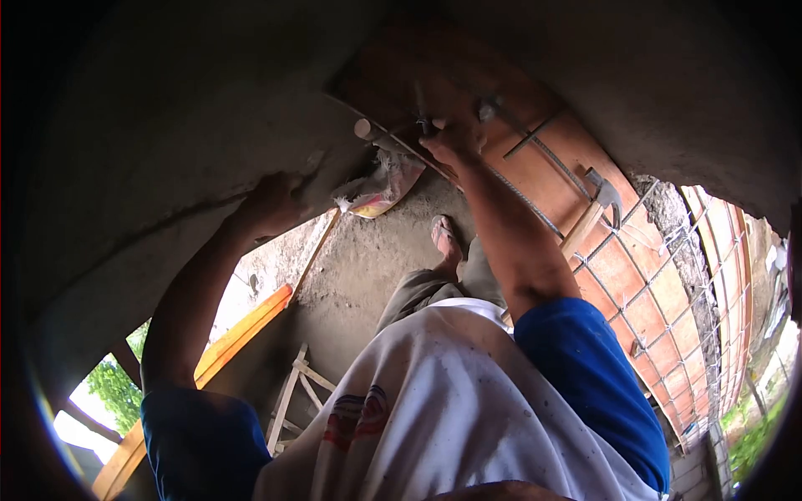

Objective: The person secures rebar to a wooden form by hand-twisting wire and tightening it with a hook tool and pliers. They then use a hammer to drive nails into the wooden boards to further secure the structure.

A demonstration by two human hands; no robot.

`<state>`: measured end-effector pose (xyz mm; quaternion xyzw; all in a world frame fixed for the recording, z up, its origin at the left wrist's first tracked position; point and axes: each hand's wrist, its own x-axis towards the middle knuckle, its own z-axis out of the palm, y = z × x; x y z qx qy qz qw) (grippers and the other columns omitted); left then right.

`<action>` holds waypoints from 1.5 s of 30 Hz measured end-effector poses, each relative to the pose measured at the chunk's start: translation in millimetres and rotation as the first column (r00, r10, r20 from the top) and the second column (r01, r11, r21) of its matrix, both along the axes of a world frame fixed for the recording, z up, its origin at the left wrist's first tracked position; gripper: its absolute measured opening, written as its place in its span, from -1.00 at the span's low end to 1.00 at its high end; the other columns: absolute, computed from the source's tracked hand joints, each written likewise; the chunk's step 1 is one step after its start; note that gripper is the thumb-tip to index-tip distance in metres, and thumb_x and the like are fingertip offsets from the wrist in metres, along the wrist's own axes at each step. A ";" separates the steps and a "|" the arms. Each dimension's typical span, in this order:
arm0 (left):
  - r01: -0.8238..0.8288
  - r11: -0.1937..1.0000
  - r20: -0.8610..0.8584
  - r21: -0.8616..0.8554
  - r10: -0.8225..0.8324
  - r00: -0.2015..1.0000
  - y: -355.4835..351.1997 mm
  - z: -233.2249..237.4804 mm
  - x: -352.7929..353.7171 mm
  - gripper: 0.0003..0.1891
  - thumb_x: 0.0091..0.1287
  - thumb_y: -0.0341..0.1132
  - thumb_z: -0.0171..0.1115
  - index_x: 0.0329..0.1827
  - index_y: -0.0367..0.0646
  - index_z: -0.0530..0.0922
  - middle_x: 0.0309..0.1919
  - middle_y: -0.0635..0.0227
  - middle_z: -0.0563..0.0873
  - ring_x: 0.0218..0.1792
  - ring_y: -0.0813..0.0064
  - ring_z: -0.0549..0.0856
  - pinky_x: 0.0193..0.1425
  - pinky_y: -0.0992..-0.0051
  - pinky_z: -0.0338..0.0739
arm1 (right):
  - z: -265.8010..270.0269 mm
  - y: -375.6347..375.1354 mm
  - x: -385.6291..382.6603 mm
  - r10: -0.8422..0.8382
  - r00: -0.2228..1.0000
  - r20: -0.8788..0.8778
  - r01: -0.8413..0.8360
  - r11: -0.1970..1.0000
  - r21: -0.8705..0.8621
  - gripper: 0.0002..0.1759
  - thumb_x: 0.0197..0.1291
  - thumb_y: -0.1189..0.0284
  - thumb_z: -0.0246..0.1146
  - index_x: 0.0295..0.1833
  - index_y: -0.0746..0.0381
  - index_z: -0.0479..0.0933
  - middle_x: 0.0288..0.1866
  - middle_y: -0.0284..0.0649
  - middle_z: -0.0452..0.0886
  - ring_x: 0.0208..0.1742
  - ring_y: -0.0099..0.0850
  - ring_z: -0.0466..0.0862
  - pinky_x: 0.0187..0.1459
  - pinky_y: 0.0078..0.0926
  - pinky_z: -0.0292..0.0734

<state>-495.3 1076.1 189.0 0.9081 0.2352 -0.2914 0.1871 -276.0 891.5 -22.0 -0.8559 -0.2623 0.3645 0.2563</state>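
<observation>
My left hand (271, 203) reaches up to the dark grey surface (167, 159) at the left, its fingers in shadow against it. My right hand (454, 142) is at the edge of a reddish-brown board (518, 167), its fingers curled by a short dark piece of metal that I cannot make out clearly. Steel rebar (555, 159) runs along the board beside this hand. Farther right, a hammer (603, 196) with a wooden handle rests at the rebar grid. Just left of my right hand are a round wooden end (362, 129) and a torn sack (386, 185).
A tied rebar grid (660, 313) covers the boards at the right. Orange-yellow timber (242, 334) slants at the lower left, near a wooden frame (294, 392). My bare foot (446, 236) is on the grey ground (351, 275).
</observation>
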 end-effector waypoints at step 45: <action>0.810 0.122 -0.305 0.574 -0.886 0.349 153.4 2.2 129.6 -0.71 0.43 -0.12 0.02 0.04 -0.06 0.56 -0.22 0.27 0.69 -0.28 0.27 0.67 -0.25 0.11 0.55 | 7.4 -4.9 -9.1 0.061 0.984 0.164 -0.063 0.998 0.002 -0.55 0.11 0.02 0.26 0.09 -0.06 0.58 0.02 -0.30 0.67 0.21 -0.30 0.55 0.15 0.14 0.20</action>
